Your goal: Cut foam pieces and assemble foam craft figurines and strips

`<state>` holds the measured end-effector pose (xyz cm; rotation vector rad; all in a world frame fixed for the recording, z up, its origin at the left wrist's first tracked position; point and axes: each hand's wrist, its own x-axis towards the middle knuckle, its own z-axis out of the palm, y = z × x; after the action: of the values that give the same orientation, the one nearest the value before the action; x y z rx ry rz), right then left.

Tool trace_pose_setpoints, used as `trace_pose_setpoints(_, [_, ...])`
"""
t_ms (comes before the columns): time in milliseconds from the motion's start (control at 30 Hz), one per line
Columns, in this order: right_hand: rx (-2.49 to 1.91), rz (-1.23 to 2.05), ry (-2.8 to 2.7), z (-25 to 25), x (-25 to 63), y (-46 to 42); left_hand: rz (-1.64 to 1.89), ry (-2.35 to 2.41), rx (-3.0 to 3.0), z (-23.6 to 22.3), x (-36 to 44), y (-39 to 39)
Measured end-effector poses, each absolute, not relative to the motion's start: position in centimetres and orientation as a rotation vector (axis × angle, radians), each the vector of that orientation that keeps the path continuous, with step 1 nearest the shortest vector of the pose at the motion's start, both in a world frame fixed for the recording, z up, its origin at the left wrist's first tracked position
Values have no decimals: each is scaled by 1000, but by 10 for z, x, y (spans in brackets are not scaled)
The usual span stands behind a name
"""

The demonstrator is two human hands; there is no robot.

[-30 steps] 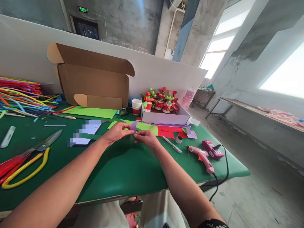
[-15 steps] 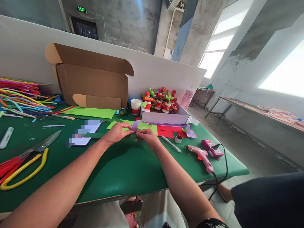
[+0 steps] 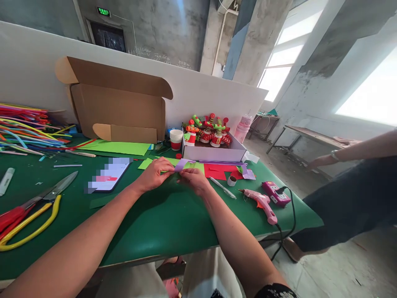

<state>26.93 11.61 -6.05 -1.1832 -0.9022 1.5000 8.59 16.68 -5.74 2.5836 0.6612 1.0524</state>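
Note:
Pinched between my two hands is a small purple paper strip, bent upward in the middle. My left hand has its fingertips closed on the strip's left end. From the other side, my right hand pinches the lower right end with thumb and forefinger. Behind the hands lie green paper sheets and red paper. A white pen and a small paper ring rest to the right of my right hand. The fingertips partly hide the strip's ends.
A pink glue gun and purple power strip lie right, with a black cable. Large scissors and a phone are left. A white box holds decorated paper figures; paper cups stand beside it. A person is at right.
My hands stay together on the purple strip, which now leans more to the right. At the right, the other person's arm and more of the leg have come into view.

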Motion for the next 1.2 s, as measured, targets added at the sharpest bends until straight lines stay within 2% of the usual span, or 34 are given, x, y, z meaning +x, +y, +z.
trace_pose_setpoints(633, [-1082,1570,-661,-57,272,116,1120,598,3202,-57,90,157])
trace_pose_setpoints(1033, [-1054,1458,-693,-60,270,117,1070,686,2954,-64,88,164])
trace_pose_setpoints(1200, [-1120,1220,-893,-63,266,117,1073,718,2702,-60,92,157])
